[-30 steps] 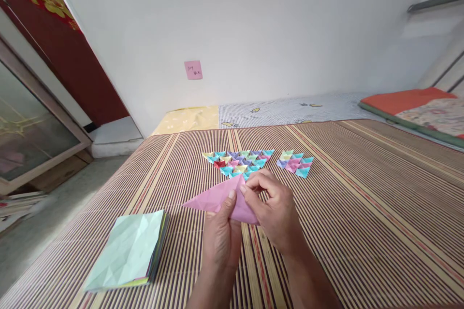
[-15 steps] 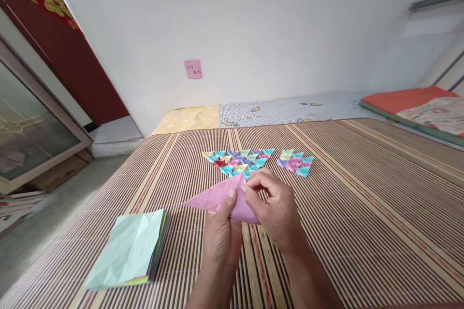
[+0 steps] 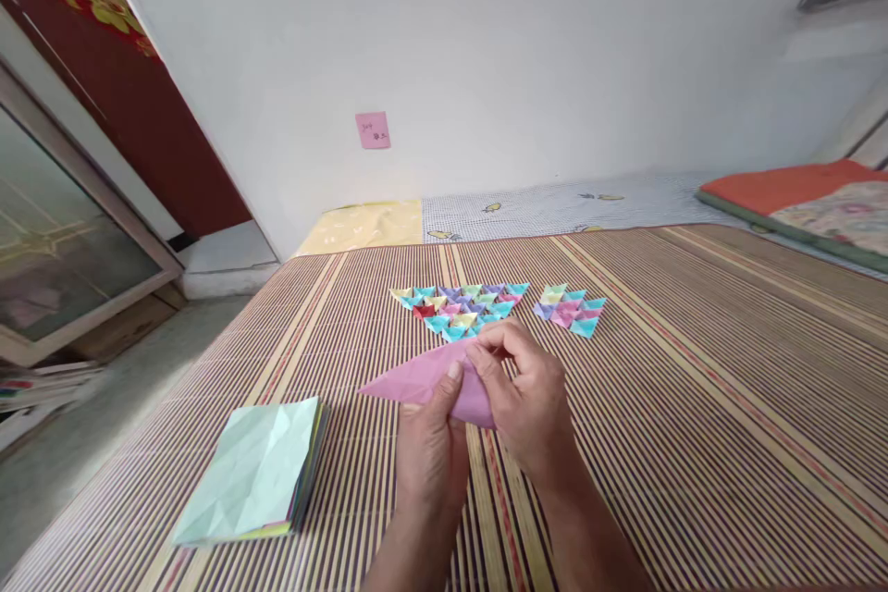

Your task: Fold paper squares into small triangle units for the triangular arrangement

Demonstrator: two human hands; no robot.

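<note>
A pink paper (image 3: 416,379) folded into a triangle is held just above the striped bamboo mat (image 3: 694,370). My left hand (image 3: 430,453) pinches its lower middle with the thumb on top. My right hand (image 3: 527,398) grips the paper's right side, fingers curled over its top corner. Just beyond the hands lies a large triangle of small folded coloured paper pieces (image 3: 462,307), with a smaller cluster of folded pieces (image 3: 570,310) to its right.
A stack of square coloured paper sheets (image 3: 253,472), pale green on top, lies on the mat at the left. A pink sticky note (image 3: 373,129) is on the white wall. Cushions (image 3: 797,194) lie at the far right; floor and a glass-fronted cabinet (image 3: 62,240) are to the left.
The pink paper's top corner has dropped lower under my right fingers, so the triangle looks flatter. The view has shifted slightly right. Both hands keep their grip.
</note>
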